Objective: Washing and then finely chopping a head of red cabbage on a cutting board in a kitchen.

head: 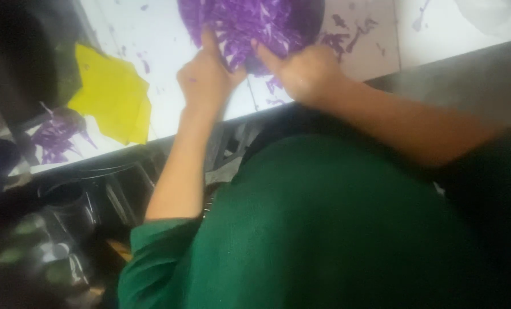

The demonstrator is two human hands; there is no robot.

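Note:
A heap of shredded purple cabbage [250,23] lies on a white counter [164,57] at the top of the view. My left hand [207,77] presses against the near left side of the heap, fingers curled and one finger pointing up into it. On the near right side my right hand [304,68] rests against the heap with its fingers dug into the shreds. Both hands cup the pile between them. My green sleeve and shirt fill the lower part of the frame.
A crumpled yellow sheet [112,94] lies on the counter at the left, with a smaller clump of purple shreds [58,134] beside it. Loose purple bits [350,34] are scattered right of the heap. Dark containers [66,200] sit below the counter edge.

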